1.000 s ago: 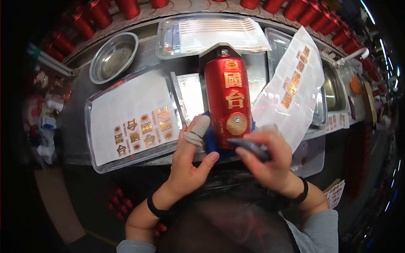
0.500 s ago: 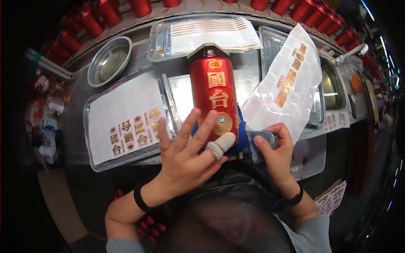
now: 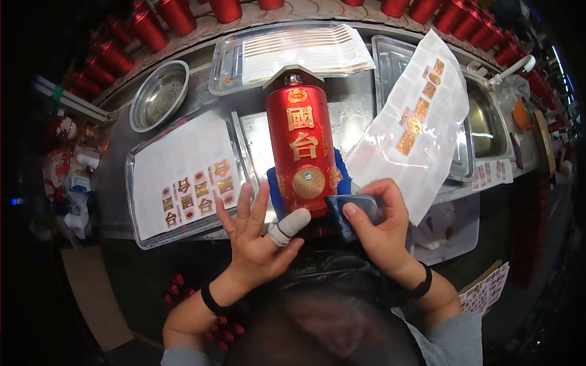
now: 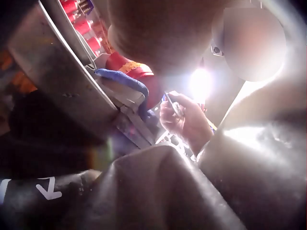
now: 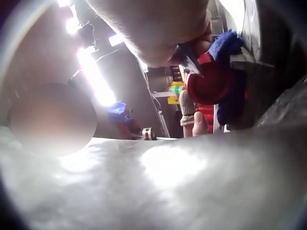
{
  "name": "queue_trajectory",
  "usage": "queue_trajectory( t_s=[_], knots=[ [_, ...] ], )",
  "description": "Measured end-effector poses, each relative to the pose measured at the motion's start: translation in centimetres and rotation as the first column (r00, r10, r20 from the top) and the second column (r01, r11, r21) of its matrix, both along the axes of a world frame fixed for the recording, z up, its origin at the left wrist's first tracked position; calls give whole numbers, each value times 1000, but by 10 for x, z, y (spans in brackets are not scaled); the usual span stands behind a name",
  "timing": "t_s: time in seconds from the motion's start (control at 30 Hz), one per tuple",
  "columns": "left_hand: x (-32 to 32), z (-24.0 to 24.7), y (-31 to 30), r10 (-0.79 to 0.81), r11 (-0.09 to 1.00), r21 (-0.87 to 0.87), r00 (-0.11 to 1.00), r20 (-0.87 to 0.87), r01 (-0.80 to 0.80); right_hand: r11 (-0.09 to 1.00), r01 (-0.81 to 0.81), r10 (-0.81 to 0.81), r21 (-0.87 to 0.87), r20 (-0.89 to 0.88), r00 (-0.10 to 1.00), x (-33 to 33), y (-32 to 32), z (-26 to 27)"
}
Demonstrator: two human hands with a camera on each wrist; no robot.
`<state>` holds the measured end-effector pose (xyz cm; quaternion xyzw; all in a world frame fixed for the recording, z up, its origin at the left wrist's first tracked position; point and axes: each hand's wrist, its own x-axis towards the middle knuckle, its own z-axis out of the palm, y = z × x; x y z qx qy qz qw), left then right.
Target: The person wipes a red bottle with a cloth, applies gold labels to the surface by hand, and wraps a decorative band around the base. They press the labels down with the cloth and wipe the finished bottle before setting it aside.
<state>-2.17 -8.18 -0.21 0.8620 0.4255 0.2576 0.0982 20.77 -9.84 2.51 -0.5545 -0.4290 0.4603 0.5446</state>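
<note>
A red bottle (image 3: 299,137) with gold characters and a round gold emblem (image 3: 309,183) lies on a blue cloth (image 3: 343,177), its base toward the person. My left hand (image 3: 253,247) has its fingers spread. Its forefinger, in a pale cloth finger cover (image 3: 289,228), has its tip right at the bottle's lower left edge. My right hand (image 3: 389,229) pinches a dark blue translucent scraper (image 3: 347,215) between thumb and fingers, with one corner close to the bottle's lower right. In the right wrist view the scraper (image 5: 189,60) overlaps the rim of the red base (image 5: 211,88).
A tray (image 3: 145,244) on the left bears a white sheet (image 3: 177,143) of gold stickers. On the right lies a glossy transfer sheet (image 3: 381,152) with gold pieces. Striped strips (image 3: 305,52) fill a back tray, beside a metal bowl (image 3: 160,97). Red bottles (image 3: 177,15) line the back.
The left hand moved over the emblem, then drew back left to the bottle's base. The right hand took the scraper from the base out to the right, then slightly back toward the bottle.
</note>
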Motion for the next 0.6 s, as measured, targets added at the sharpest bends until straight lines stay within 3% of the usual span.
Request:
queue_trajectory(
  t_s=[0.1, 0.33, 0.6],
  knots=[
    [-1, 6, 1, -1, 1000, -31, 1000, 22, 1, 996, 27, -30, -83, -35, 999, 6, -3, -6],
    [20, 24, 40, -55, 995, 80, 998, -13, 56, 990, -7, -13, 142, 140, 990, 3, -2, -8],
    [18, 28, 58, -14, 1000, 2, 1000, 20, 14, 990, -25, -8, 140, 233, 973, 6, -2, -9]
  ],
)
